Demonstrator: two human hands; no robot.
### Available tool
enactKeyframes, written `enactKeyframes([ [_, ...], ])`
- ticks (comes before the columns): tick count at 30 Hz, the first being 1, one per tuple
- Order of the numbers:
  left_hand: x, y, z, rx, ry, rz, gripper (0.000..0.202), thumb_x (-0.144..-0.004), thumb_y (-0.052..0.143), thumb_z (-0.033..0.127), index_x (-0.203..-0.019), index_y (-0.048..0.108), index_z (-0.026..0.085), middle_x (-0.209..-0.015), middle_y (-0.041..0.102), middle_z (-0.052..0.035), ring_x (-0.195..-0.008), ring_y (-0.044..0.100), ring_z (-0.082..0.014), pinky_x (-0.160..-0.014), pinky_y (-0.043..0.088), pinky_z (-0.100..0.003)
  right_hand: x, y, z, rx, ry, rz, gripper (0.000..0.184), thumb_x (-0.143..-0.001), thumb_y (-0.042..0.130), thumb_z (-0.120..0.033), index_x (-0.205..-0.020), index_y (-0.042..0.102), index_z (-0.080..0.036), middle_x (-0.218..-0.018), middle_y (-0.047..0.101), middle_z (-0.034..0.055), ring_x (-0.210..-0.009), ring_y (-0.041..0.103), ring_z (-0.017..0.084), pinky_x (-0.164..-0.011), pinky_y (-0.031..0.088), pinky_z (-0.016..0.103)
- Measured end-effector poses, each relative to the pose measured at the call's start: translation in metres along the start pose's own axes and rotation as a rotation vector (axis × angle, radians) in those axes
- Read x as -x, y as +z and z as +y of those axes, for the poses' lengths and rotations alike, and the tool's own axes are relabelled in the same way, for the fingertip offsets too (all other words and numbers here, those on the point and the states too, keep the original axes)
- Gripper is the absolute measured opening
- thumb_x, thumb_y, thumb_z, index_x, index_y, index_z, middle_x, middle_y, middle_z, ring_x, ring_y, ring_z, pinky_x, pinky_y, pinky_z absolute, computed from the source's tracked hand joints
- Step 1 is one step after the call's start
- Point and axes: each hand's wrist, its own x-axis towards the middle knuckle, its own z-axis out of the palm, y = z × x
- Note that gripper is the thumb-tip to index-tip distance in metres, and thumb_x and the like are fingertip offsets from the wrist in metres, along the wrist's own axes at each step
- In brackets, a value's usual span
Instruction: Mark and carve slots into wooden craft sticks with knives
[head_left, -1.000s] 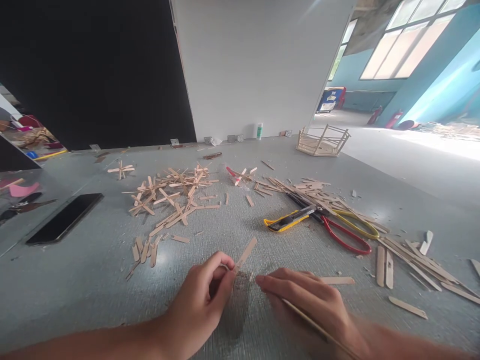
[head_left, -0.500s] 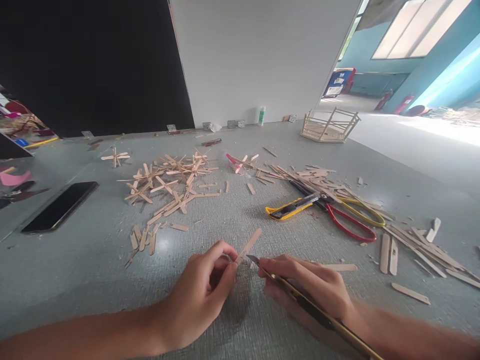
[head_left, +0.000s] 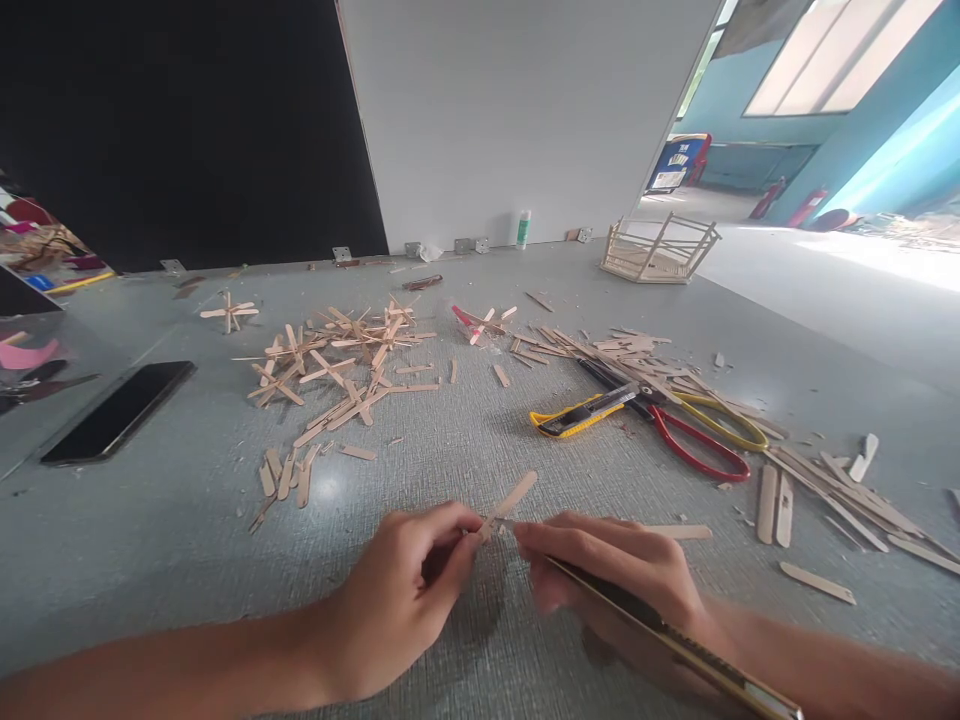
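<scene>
Cutting seems in hand; the left hand keeps a narrow grip on a wooden stick, near centre of the worktop; the right hand holds a knife to it; the next stroke likely calls for steadiness.

Going off where the left hand grips the stick: right hand with knife just right, phone way left, stick pile ahead-left, scissors ahead-right, bottle far back by the panel.

Left hand pinching wooden stick, right hand gripping knife, yellow cutter beyond
</scene>
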Motion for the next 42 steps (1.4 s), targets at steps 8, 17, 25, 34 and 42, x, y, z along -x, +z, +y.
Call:
enactKeyframes([
  [8,0.0,-0.001,-0.002,-0.115,0.05,-0.007,0.034,-0.109,0.042,0.035,-0.097,0.069,0.018,-0.072,0.06,0.0015,-0.062,0.048,-0.0128,-0.063,0.038,-0.026,0.003,0.0,0.001,0.001,0.027,-0.026,0.026,-0.11,0.049,-0.03,-0.131,0.06,-0.018,-0.08,0.068,0.0014,-0.063,0.062,0.011,-0.058,0.05,0.022],
  [17,-0.002,-0.002,-0.002,-0.206,0.067,-0.044,0.033,-0.107,0.04,0.031,-0.087,0.062,0.019,-0.066,0.052,0.0035,-0.059,0.045,-0.0129,-0.059,0.033,-0.027,0.0,-0.001,0.004,-0.042,0.018,-0.095,0.027,-0.11,0.049,-0.033,-0.126,0.062,-0.016,-0.086,0.068,0.0048,-0.069,0.062,0.011,-0.064,0.053,0.022],
  [25,-0.002,-0.001,-0.004,-0.224,0.069,-0.036,0.031,-0.106,0.042,0.028,-0.086,0.064,0.019,-0.068,0.058,0.0022,-0.06,0.049,-0.013,-0.061,0.035,-0.027,-0.007,-0.001,0.0,-0.106,0.092,-0.13,0.031,-0.109,0.049,-0.038,-0.12,0.066,-0.014,-0.086,0.067,0.0045,-0.071,0.062,0.01,-0.066,0.051,0.022],
  [34,-0.001,0.001,-0.003,-0.245,0.064,-0.006,0.031,-0.106,0.041,0.027,-0.085,0.061,0.019,-0.066,0.056,0.004,-0.058,0.047,-0.0119,-0.06,0.034,-0.025,-0.001,-0.002,0.006,-0.137,0.324,-0.24,0.026,-0.11,0.049,-0.037,-0.114,0.068,-0.02,-0.087,0.063,0.0014,-0.065,0.058,0.009,-0.058,0.05,0.021],
  [42,-0.002,0.002,-0.008,-0.275,0.077,0.029,0.032,-0.107,0.04,0.025,-0.078,0.054,0.02,-0.064,0.05,0.0058,-0.057,0.042,-0.0109,-0.058,0.03,-0.025,-0.008,0.001,0.003,-0.165,0.407,-0.232,0.03,-0.11,0.047,-0.04,-0.102,0.067,-0.02,-0.081,0.056,-0.0018,-0.054,0.049,0.006,-0.049,0.043,0.018],
])
